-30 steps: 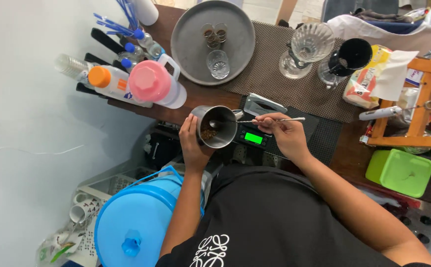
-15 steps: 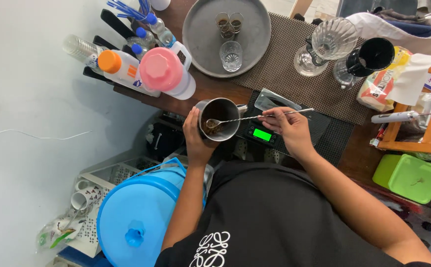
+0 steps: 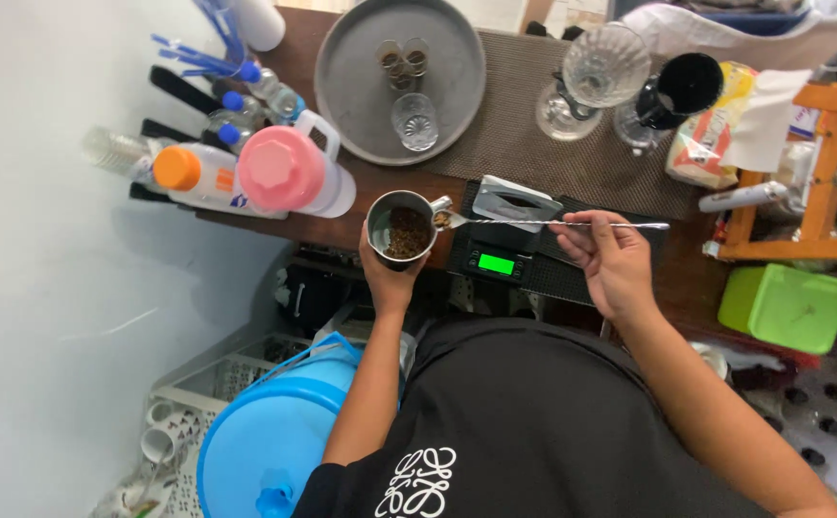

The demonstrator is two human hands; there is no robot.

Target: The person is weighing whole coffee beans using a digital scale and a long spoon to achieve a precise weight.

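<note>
Steel cup (image 3: 399,226), round, metal, holding dark brown granules, is gripped from below by the left hand (image 3: 391,280), whose fingers wrap closed around its wall; held just above the front edge of the dark wooden tabletop (image 3: 341,223). Long thin metal spoon (image 3: 553,223), handle pinched between thumb and fingers (image 3: 586,235) of the right hand (image 3: 612,264), lies level, its small bowl at the cup's rim and carrying a little of the same brown matter. Step in hand, as judged: portioning granules between cup and spoon beside the scale. The next move calls for a steady, level spoon and a still cup, lest grains spill. Small black digital scale with a lit green display (image 3: 495,263), just below the spoon, between the two hands. Pink-lidded clear plastic jug (image 3: 289,173), left of the cup. Orange-capped white bottle (image 3: 198,177), further left. Round grey metal tray (image 3: 351,82) bearing small glasses, beyond. Cut-glass goblet (image 3: 601,72) and black cup (image 3: 682,86), far right on a woven mat.
</note>
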